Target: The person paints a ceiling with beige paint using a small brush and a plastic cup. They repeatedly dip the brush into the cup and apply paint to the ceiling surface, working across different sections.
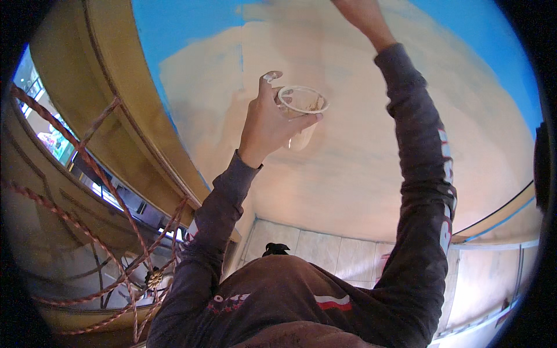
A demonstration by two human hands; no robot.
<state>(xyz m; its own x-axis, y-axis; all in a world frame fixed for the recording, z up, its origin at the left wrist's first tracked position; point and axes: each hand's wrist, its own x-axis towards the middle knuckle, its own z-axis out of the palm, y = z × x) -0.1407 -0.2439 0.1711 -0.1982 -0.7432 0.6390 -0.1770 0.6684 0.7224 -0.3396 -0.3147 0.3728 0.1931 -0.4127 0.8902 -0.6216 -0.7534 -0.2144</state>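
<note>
My left hand [266, 119] grips a translucent plastic cup [301, 130] with pale paint smeared inside, its rim tilted toward the camera; white paint marks a finger. My right arm reaches up to the top edge, where my right hand [362, 17] is cut off by the frame, so its fingers and anything they hold are hidden. Around both hands spreads a large painted wall [342, 180], beige over most of it, with bright blue at the upper left and right edges.
Along the left run a brownish-yellow curved trim [98, 69], twisted reddish metal bars [69, 136] and an opening with bright light. Pale square tiles [316, 249] show below the wall, and a pale railed structure [487, 278] stands at the lower right.
</note>
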